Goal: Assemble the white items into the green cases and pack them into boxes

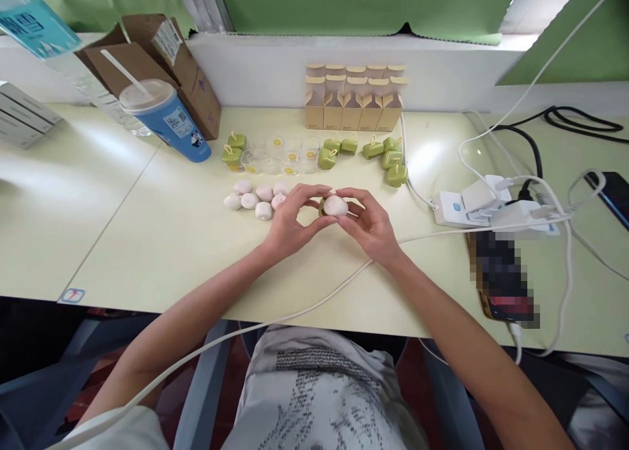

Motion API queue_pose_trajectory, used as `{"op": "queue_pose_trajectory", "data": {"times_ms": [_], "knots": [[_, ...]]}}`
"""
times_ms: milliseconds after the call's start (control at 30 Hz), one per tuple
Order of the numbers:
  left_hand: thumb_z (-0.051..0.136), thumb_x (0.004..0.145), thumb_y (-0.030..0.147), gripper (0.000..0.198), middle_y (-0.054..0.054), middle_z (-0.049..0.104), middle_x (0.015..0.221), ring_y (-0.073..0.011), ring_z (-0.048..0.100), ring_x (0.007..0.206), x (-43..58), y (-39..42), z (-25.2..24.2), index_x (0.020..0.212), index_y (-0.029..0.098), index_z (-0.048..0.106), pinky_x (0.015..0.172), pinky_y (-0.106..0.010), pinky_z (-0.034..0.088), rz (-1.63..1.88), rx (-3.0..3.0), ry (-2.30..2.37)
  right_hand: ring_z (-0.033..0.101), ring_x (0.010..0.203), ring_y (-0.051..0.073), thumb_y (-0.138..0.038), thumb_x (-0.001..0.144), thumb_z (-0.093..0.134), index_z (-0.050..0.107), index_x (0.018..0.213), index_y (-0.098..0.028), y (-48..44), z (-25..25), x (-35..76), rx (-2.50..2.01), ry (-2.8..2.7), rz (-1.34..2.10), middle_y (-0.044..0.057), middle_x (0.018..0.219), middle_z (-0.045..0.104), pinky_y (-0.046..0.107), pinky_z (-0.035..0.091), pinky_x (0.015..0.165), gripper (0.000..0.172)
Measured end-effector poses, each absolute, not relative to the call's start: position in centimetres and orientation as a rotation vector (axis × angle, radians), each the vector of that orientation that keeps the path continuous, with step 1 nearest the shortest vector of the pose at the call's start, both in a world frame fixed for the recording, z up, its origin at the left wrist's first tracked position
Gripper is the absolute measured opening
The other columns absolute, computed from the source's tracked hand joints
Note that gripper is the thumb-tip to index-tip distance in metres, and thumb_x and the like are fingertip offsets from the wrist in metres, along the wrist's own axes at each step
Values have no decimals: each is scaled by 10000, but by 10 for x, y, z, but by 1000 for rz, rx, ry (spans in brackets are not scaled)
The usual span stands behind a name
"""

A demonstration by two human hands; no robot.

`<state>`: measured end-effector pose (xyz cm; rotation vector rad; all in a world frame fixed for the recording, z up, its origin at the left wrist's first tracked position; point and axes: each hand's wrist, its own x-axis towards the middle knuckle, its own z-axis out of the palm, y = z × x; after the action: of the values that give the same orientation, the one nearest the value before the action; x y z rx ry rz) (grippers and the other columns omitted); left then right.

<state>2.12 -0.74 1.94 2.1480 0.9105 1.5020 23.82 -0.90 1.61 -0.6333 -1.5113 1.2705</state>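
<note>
Btwn fingers (313, 189), wht rounded pc (337, 206)

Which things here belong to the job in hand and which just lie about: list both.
Likely the job:
- white piece between left hand and right hand
- other white pieces
- green pieces
- clear cases
- small boxes

Likely lying about:
- blue cup
- bottle
- carton
- power strip
- phone

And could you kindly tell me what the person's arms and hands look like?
The left hand and right hand show no gloves. The forearms are bare, without a watch. A plain, pale sleeve covers the upper left arm; the right sleeve is out of view.
</note>
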Motion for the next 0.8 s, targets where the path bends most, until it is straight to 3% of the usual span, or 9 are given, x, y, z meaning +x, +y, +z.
{"op": "queue_pose_trajectory", "data": {"times_ms": [200,333,567,800], "knots": [[932,958,482,457,-133,757,1392,-255,762,1318,22,-6,15,1313,260,751,995,-366,713,1511,2092,932,789,1211,232,-584,1017,841,715,1312,-274,-8,16,237,-730,-1535,1195,96,1430,712,404,723,997,446],[944,941,505,453,-113,799,1258,-227,797,1200,21,-6,15,1254,232,763,958,-347,724,1494,2043,979,729,1376,268,-471,1051,819,768,1321,-281,-8,16,239,-770,-1661,868,110,1425,764,432,716,1045,334],[989,878,545,471,-87,794,1179,-198,797,1099,20,-9,18,1099,214,738,912,-340,739,1397,1974,1070,790,1150,240,-494,1066,801,801,1385,-288,-9,11,241,-745,-1756,737,90,1284,804,394,782,892,380],[999,867,469,416,-58,750,1124,-187,762,1049,15,-2,14,957,216,681,859,-321,725,1238,1979,1058,784,1181,224,-259,1115,732,787,1433,-244,-6,4,246,-736,-1987,546,111,1287,752,376,738,1008,323]]}}
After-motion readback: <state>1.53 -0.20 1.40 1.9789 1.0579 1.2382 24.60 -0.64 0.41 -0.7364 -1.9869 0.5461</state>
